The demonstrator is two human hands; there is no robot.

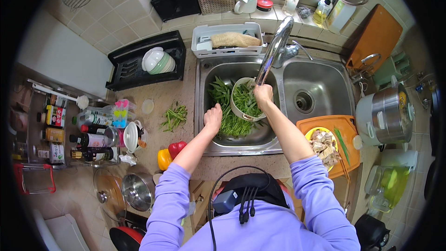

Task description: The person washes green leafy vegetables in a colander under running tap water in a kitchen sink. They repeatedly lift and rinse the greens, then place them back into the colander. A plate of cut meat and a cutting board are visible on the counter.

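Note:
Leafy green vegetables (232,124) with long stems lie in the left basin of a steel double sink (240,151). Among them sits a pale round pot (235,107) holding more greens. My right hand (263,94) is closed on the pot's right rim, just below the end of the chrome faucet (275,47). At the basin's left side, my left hand (213,118) rests against the leaves with its fingers curled. Whether it grips any stems is hidden under the hand.
Cut stems (174,116) and red and yellow bell peppers (165,158) lie left of the sink. Right of it, an orange cutting board (352,146) carries a yellow bowl of meat pieces (322,144), chopsticks and green onion. A dish rack (120,82) stands behind left, a steamer pot (388,115) far right.

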